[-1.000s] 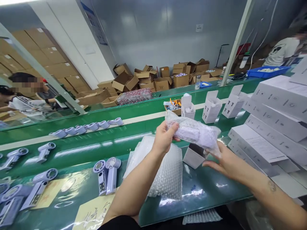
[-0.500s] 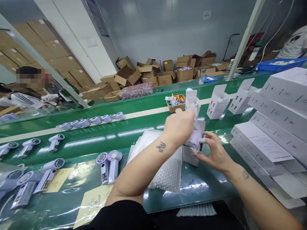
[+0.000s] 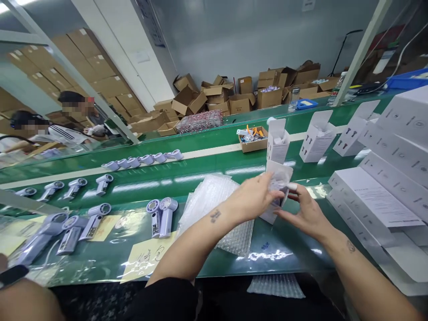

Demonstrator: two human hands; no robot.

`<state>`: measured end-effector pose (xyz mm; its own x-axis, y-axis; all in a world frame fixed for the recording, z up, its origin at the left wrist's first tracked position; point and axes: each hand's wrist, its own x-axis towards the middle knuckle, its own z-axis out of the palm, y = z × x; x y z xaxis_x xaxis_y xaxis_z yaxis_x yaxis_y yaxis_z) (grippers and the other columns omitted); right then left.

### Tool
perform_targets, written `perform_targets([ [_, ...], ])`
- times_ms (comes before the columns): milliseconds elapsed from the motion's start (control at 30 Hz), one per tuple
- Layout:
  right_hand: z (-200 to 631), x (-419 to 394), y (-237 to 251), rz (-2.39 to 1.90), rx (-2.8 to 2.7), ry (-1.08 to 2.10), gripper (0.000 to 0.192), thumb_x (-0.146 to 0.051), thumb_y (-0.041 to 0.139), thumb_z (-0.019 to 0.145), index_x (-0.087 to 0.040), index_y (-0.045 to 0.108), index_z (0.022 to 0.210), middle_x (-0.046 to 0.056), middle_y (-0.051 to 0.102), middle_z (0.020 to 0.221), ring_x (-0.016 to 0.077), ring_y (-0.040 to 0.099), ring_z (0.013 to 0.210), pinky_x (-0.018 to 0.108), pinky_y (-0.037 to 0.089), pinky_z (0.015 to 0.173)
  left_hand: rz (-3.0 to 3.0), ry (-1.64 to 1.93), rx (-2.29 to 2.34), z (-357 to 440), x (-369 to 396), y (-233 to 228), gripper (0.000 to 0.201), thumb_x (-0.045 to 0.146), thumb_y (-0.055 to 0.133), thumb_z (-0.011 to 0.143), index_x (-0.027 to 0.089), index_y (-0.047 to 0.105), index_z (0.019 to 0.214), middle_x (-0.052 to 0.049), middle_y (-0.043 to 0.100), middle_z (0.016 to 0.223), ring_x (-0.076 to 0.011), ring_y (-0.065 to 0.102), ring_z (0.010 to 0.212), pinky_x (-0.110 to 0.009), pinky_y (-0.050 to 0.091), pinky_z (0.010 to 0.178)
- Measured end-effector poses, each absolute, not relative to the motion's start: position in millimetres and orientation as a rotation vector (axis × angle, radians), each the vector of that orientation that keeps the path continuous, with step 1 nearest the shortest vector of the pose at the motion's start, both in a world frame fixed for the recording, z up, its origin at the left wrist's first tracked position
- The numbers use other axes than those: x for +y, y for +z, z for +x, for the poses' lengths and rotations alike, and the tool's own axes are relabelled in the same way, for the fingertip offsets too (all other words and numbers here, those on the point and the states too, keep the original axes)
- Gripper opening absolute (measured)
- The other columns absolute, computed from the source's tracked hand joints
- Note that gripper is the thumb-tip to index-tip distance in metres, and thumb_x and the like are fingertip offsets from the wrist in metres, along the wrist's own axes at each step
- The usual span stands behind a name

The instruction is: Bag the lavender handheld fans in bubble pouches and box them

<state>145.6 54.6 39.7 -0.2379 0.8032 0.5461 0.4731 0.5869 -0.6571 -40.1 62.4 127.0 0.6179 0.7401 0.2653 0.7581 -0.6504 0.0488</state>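
A bubble-wrapped fan [image 3: 278, 182] is sitting partly inside a small open white carton [image 3: 276, 196], which is standing on the green bench [image 3: 287, 249] just in front of the person. The left hand [image 3: 256, 196] is gripping the wrapped bundle from above, fingers closed around its top at the carton's mouth. The right hand [image 3: 306, 211] is bracing the carton's right side, fingers curled against its wall and the flap.

Just left of the carton a stack of bubble-wrap bags [image 3: 217, 200] is lying flat, and beside that two unwrapped lilac handheld fans [image 3: 160, 216] are lying together. More fans [image 3: 70, 227] are resting further left, near a yellow paper note [image 3: 147, 258]. Behind, three open upright cartons [image 3: 316, 140] are standing on the conveyor belt [image 3: 200, 160], near a small cardboard tray of parts [image 3: 252, 137]. Flat white boxes [image 3: 391, 174] are piling up on the right.
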Motion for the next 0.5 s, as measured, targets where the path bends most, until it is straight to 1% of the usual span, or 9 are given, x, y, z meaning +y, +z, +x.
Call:
perform_targets([
  [67, 146, 53, 40, -1.022, -1.851, 0.529, 0.067, -0.035, 0.069, 0.075, -0.028, 0.032, 0.13, 0.009, 0.045, 0.123, 0.0264, 0.053, 0.109, 0.048, 0.049, 0.09, -2.787, -0.392, -1.139, -53, 56, 125, 0.054, 0.057, 0.045, 0.086, 0.018, 0.049, 0.124, -0.013, 0.058, 0.119, -0.0329, 0.04, 0.122, -0.051, 0.033, 0.096],
  [133, 146, 50, 43, -1.001, -1.858, 0.547, 0.064, -0.033, 0.067, 0.077, -0.029, 0.032, 0.131, 0.009, 0.042, 0.126, 0.0265, 0.05, 0.113, 0.047, 0.049, 0.091, -2.791, -0.375, -1.026, -61, 47, 122, 0.054, 0.054, 0.054, 0.082, 0.018, 0.051, 0.123, -0.014, 0.053, 0.127, -0.0382, 0.028, 0.13, -0.061, 0.018, 0.102],
  [167, 146, 49, 45, -0.997, -1.88, 0.539, 0.062, -0.032, 0.065, 0.078, -0.03, 0.033, 0.131, 0.009, 0.04, 0.127, 0.0266, 0.047, 0.116, 0.046, 0.049, 0.091, -2.817, -0.379, -1.002, -64, 40, 121, 0.051, 0.051, 0.056, 0.082, 0.018, 0.052, 0.122, -0.014, 0.052, 0.128, -0.0387, 0.026, 0.131, -0.062, 0.015, 0.103],
  [233, 147, 49, 48, -1.011, -1.917, 0.516, 0.055, -0.031, 0.064, 0.079, -0.031, 0.038, 0.128, 0.009, 0.038, 0.128, 0.0269, 0.043, 0.119, 0.043, 0.052, 0.087, -2.966, -0.403, -0.993, -69, 23, 116, 0.05, 0.05, 0.057, 0.082, 0.019, 0.054, 0.12, -0.014, 0.055, 0.124, -0.0361, 0.034, 0.127, -0.057, 0.02, 0.103],
  [300, 148, 49, 50, -1.063, -1.928, 0.535, 0.051, -0.032, 0.064, 0.078, -0.031, 0.042, 0.124, 0.009, 0.038, 0.127, 0.0271, 0.044, 0.118, 0.04, 0.054, 0.082, -3.276, -0.322, -0.988, -72, 0, 105, 0.058, 0.06, 0.057, 0.077, 0.019, 0.055, 0.119, -0.013, 0.06, 0.113, -0.0306, 0.049, 0.113, -0.045, 0.036, 0.097],
  [333, 149, 50, 50, -1.086, -1.925, 0.564, 0.052, -0.033, 0.065, 0.076, -0.03, 0.042, 0.123, 0.009, 0.04, 0.125, 0.0268, 0.046, 0.115, 0.039, 0.055, 0.08, -3.456, -0.184, -1.001, -74, -12, 95, 0.062, 0.064, 0.055, 0.076, 0.018, 0.056, 0.118, -0.012, 0.062, 0.108, -0.0276, 0.055, 0.105, -0.039, 0.042, 0.091],
  [400, 149, 52, 52, -1.132, -1.908, 0.638, 0.057, -0.034, 0.068, 0.073, -0.03, 0.04, 0.122, 0.008, 0.046, 0.119, 0.0258, 0.052, 0.107, 0.04, 0.056, 0.076, -3.71, 0.301, -1.134, -74, -35, 69, 0.063, 0.066, 0.047, 0.079, 0.017, 0.056, 0.118, -0.01, 0.064, 0.102, -0.0244, 0.062, 0.093, -0.032, 0.048, 0.078],
  [467, 148, 57, 56, -1.198, -1.853, 0.724, 0.061, -0.035, 0.071, 0.07, -0.029, 0.04, 0.122, 0.007, 0.054, 0.11, 0.0251, 0.058, 0.097, 0.039, 0.057, 0.072, -3.698, 0.77, -1.404, -73, -51, 39, 0.054, 0.059, 0.04, 0.086, 0.017, 0.059, 0.115, -0.009, 0.066, 0.096, -0.0249, 0.064, 0.087, -0.033, 0.049, 0.072],
  [500, 147, 62, 61, -1.229, -1.804, 0.758, 0.063, -0.034, 0.073, 0.069, -0.028, 0.04, 0.122, 0.007, 0.056, 0.107, 0.025, 0.06, 0.093, 0.039, 0.057, 0.07, -3.67, 0.8, -1.54, -73, -57, 28, 0.048, 0.054, 0.041, 0.087, 0.017, 0.061, 0.111, -0.009, 0.067, 0.092, -0.025, 0.065, 0.084, -0.033, 0.049, 0.071],
])
